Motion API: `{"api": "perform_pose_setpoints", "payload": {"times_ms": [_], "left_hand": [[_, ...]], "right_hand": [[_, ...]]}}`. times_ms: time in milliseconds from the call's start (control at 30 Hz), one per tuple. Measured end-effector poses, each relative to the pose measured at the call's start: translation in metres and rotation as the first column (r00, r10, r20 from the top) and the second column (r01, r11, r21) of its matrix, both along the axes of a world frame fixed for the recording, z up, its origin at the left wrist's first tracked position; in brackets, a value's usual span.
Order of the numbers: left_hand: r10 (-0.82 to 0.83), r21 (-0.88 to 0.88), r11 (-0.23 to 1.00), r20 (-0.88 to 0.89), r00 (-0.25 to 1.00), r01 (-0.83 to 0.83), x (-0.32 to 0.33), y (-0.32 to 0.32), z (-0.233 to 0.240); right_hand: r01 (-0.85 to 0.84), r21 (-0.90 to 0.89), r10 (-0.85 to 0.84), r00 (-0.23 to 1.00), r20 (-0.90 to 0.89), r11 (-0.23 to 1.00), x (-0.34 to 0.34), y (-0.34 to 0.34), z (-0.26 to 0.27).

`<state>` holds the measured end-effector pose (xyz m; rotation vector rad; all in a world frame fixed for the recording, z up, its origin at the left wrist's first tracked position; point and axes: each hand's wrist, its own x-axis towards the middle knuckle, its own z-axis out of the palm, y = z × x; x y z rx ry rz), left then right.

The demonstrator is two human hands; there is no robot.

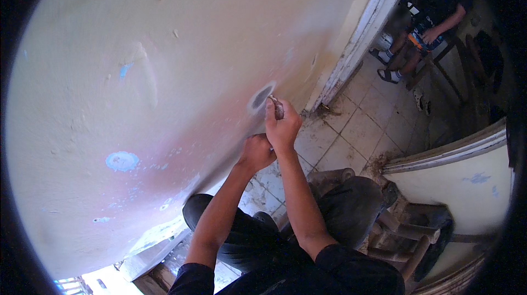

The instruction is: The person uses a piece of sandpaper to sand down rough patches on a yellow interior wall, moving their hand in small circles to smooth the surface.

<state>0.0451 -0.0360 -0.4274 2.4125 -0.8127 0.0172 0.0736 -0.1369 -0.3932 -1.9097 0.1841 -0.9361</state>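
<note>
My right hand [283, 124] is raised close to the painted wall [197, 68], with its fingers curled round a small pale object [271, 98] whose kind I cannot tell. The tip of that object is near an oval grey patch [261, 96] with a whitish rim on the wall. Just below and to the left, my left hand [257, 151] is bent into a fist against my right wrist. Whether it holds something is hidden. Farther left on the wall are a light-blue patch [122, 161] and a smaller blue chip [125, 70], where the paint has come away.
A worn white door frame [358, 39] borders the wall on the right. Beyond it a person [440, 19] sits over the dirty tiled floor [362, 130], near a pair of shoes [420, 101]. Wooden furniture [407, 233] stands beside my legs, below another wall [457, 188].
</note>
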Motion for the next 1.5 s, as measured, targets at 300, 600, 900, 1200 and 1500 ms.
{"api": "perform_pose_setpoints", "payload": {"times_ms": [300,600,900,1200,1500], "left_hand": [[-0.032,-0.025,0.999,-0.024,0.999,0.031,-0.004,-0.009,0.007],[-0.01,-0.077,0.997,0.073,0.997,0.015,-0.001,-0.013,-0.012],[-0.034,-0.097,0.994,0.083,0.996,0.042,0.0,-0.015,-0.014],[-0.034,-0.053,0.998,0.047,0.998,0.036,-0.003,-0.012,0.0],[0.009,-0.072,0.997,0.015,1.0,-0.008,-0.002,0.003,0.005]], "right_hand": [[-0.123,0.085,0.127,0.991,-0.043,0.989,-0.002,-0.007,0.003],[-0.187,0.032,0.189,0.976,-0.108,0.982,-0.003,-0.013,0.009],[-0.21,0.0,0.209,0.974,-0.091,0.978,-0.007,-0.015,0.013],[-0.202,0.275,0.24,0.964,-0.112,0.94,-0.004,-0.018,-0.021],[-0.174,0.516,0.182,0.983,0.035,0.839,-0.002,0.001,0.006]]}}
